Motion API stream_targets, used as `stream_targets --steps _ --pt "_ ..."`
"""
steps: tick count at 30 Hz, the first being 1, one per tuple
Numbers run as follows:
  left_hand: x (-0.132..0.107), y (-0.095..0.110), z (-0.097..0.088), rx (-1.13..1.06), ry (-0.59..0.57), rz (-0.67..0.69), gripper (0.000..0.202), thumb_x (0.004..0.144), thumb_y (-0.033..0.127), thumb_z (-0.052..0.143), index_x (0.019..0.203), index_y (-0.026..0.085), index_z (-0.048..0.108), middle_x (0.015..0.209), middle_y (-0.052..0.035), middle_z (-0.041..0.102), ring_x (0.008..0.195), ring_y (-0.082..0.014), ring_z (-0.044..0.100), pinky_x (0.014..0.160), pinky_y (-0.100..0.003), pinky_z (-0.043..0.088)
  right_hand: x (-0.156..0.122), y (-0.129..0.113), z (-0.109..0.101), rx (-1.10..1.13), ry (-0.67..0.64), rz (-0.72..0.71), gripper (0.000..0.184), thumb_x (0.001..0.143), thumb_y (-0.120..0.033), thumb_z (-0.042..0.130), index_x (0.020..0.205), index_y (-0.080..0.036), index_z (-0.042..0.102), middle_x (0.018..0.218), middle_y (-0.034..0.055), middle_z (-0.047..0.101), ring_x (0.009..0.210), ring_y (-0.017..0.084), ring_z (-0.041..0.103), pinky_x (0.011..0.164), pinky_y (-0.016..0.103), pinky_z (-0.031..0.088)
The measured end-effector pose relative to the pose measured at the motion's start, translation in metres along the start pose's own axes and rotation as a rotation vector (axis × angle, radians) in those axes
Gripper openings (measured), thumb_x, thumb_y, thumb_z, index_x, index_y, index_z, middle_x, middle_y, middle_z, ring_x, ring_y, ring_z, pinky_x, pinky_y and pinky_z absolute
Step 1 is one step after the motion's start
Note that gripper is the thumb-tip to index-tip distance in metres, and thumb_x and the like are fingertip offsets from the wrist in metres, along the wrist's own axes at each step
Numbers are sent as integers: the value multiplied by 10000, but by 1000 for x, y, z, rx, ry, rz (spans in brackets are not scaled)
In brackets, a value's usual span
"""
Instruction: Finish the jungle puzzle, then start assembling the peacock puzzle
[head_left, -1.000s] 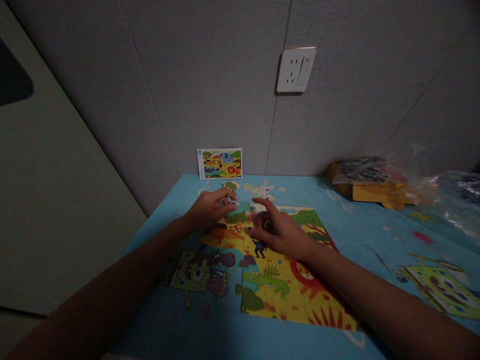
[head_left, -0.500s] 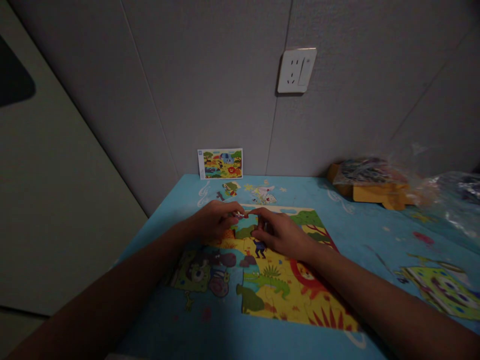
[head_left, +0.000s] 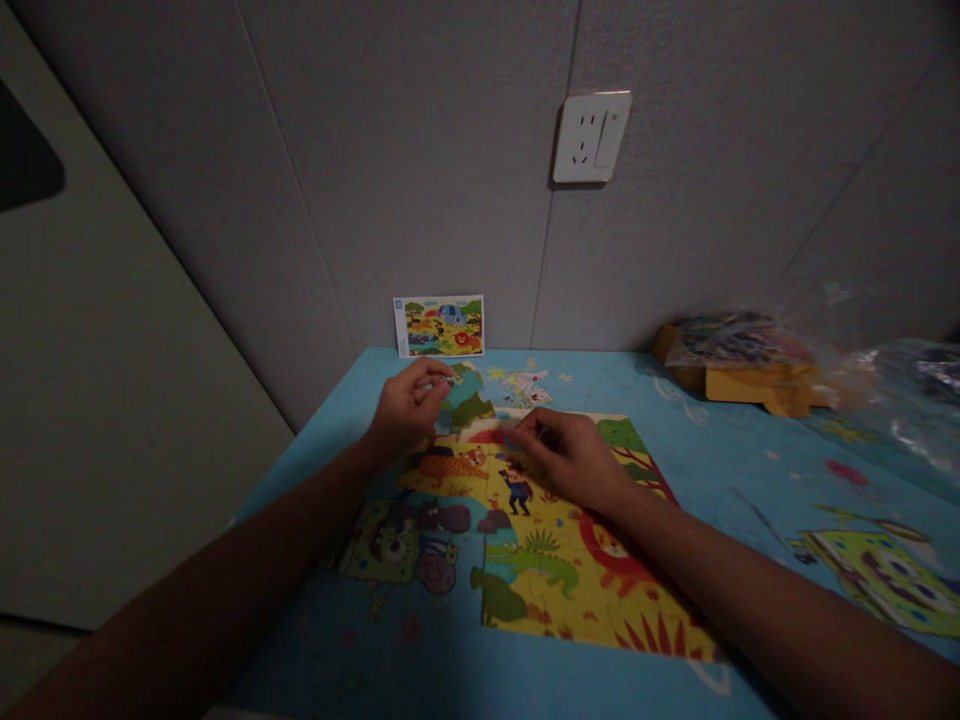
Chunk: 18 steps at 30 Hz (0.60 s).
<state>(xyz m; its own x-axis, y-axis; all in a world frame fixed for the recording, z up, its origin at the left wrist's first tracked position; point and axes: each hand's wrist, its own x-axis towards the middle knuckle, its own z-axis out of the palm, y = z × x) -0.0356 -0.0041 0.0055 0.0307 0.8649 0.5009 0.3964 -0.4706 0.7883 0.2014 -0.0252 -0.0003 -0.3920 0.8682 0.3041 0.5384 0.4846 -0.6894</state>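
The flat animal puzzle, mostly yellow, (head_left: 555,590) lies on a light blue table top with cartoon pictures (head_left: 787,480). Going by a clock laid on the puzzle's middle, the person's left hand (head_left: 409,408) is up at 11 o'clock. Its finger and thumb are pinched together on a blue and green bit of puzzle (head_left: 471,402), just off the puzzle's back edge. The right hand (head_left: 574,455) rests over the puzzle near 12 o'clock. Its finger and thumb tips are close together, but I cannot tell if they pinch anything. By them is a red and white curved patch of the puzzle. Farther back at 11 o'clock, a small white-edged picture card (head_left: 442,328) leans on the grey wall (head_left: 450,180). At 2 o'clock sits an orange-yellow cardboard box (head_left: 750,386), with crinkly clear plastic (head_left: 892,390) beside it.
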Motion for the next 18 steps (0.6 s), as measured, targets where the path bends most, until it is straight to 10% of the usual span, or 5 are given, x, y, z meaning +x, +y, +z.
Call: stream_targets --steps 4,7,9,14,18 --pt "16 -11 -15 88 432 -56 123 834 254 528 928 180 561 706 15 583 403 -37 407 378 -149 316 1 1 -1 -24 10 -5 293 866 -401 525 735 -167 643 596 19 619 513 118 471 522 258 335" --pt "20 -12 -15 76 479 -182 101 815 237 532 900 182 530 618 44 557 371 -38 400 357 -140 299 1 2 0 -5 -22 -1 300 869 -406 526 731 -166 640 598 25 620 525 123 483 523 257 335" --pt "14 -6 -7 -38 318 -240 127 804 266 551 890 179 514 566 68 534 317 -33 375 329 -141 281 1 2 1 17 -46 3 308 879 -420 521 772 -164 655 626 30 636 542 127 494 527 256 334" --pt "-17 14 21 -224 -530 -242 212 765 315 644 844 194 489 529 89 533 306 -73 486 301 -146 307 -1 4 0 -46 -102 -95 385 895 -467 501 652 -175 563 546 -15 530 522 110 424 513 249 272" --pt "-25 17 23 -269 -696 -223 209 795 335 635 801 189 487 533 86 516 319 -76 497 307 -154 338 -1 5 0 -63 -98 -137 405 898 -483 499 621 -188 473 529 -41 462 517 101 393 513 246 257"
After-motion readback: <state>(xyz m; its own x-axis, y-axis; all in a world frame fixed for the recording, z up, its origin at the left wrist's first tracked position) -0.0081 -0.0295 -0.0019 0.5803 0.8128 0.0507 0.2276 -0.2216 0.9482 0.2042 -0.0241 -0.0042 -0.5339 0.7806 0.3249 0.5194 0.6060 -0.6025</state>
